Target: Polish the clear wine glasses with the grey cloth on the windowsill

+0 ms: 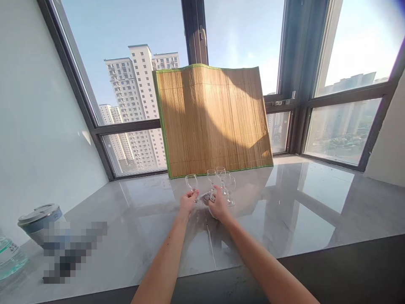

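Two bare hands at work among clear stemmed glasses on a glossy grey stone-look ledge (142, 240). The left hand (188, 202) pinches a clear, round-bowled stemmed glass (191, 181) low down between thumb and fingers; the glass is nearly upright, its bowl above the hand, and stands apart to the left of the others. The right hand (219, 206) is curled, thumb and fingers drawn toward each other, beside a small shiny form at its left; whether the fingers close on this form cannot be told. Just beyond and to the right of the right hand, a close cluster of clear stemmed glasses (230, 184) stands upright, the bowls overlapping in view. Behind the glasses, a tan bamboo-slat mat with green edging (202, 122) stands on the far part of the ledge, before a dark-framed window (129, 126), a curved shadow across its face. Near left, a blue-grey cup with a pale lid (36, 230) stands near a clear plastic bottle with a green-and-white label (10, 255), partly out of view. Pale high-rise buildings (142, 80) appear outside, at far left.
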### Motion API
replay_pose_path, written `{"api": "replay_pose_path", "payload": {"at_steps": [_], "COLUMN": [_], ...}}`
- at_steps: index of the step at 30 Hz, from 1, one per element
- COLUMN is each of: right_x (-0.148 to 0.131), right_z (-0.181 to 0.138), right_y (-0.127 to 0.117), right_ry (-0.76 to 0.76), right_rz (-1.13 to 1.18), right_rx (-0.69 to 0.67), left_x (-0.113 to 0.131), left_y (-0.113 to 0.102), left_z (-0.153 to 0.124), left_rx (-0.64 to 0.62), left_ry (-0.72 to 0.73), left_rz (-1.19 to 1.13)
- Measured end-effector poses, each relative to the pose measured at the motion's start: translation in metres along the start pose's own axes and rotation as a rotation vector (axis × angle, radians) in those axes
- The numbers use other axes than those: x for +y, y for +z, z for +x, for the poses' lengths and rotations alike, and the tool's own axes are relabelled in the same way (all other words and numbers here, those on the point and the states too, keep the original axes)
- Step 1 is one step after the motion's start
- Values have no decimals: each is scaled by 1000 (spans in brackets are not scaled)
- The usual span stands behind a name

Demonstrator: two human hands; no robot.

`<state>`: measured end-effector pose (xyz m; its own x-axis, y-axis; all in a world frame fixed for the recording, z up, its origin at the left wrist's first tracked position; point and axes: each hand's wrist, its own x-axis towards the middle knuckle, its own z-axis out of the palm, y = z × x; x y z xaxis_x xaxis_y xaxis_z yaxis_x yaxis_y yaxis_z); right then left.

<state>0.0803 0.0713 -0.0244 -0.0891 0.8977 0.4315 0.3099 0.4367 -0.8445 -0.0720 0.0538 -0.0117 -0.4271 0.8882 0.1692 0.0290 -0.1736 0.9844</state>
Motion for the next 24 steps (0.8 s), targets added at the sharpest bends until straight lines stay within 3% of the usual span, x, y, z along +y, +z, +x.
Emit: {"api": "replay_pose_path", "payload": {"at_steps": [6,11,14,18,21,24], "right_x": [1,-12,-27,-33,-30,-42], "right_z": [2,0,-6,-16,-21,-32], "right_y": [6,-3,-16,-37,-53,-73], "right_ry": [7,40,-113,-375,-522,-630], "right_rz": [217,344,326,8,-202,-259], "right_rx": [-152,-121,-16,152,103,55], "left_x": [-2,-6,-9,-15,-18,-16], "left_y": [7,1,0,7,16,21], "left_z": [-2,0,0,-3,-6,-11], "left_rx": [-84,-47,15,-61,-148,-182], "left_ry": [-67,5,100,225,272,224], "left_rz": [-116,152,367,610,669,663]}}
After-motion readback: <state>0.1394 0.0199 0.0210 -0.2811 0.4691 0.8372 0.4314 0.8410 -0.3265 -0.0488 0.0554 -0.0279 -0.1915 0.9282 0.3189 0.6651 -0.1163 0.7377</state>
